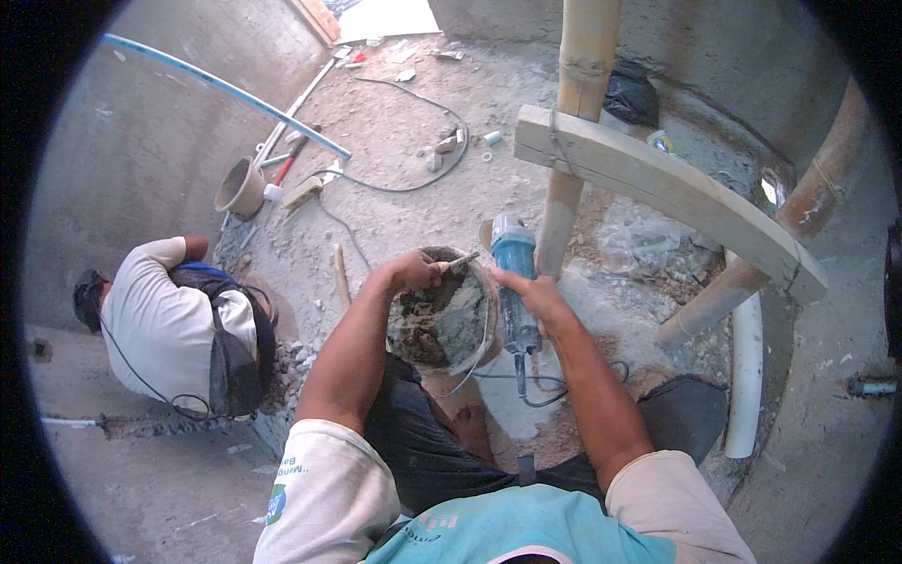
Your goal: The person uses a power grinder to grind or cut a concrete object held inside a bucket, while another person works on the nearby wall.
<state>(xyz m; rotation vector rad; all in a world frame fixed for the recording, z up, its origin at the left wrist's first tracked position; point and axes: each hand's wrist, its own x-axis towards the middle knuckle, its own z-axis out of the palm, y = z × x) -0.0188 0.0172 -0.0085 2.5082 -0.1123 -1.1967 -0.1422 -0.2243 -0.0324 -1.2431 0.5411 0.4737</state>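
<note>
left hand (415, 272) clamped on slim tool (465, 260) over bucket (491, 340) of grey mix (453, 324) | right hand (537, 294) clasping blue grinder (515, 308) beside it

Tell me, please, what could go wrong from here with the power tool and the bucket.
The power tool in the right hand is close beside the bucket, so it could knock the rim or pick up some of the grey mix. Its cord loops near the person's legs and might snag. The left hand and right hand are bare, so a slip might hurt them.
</note>
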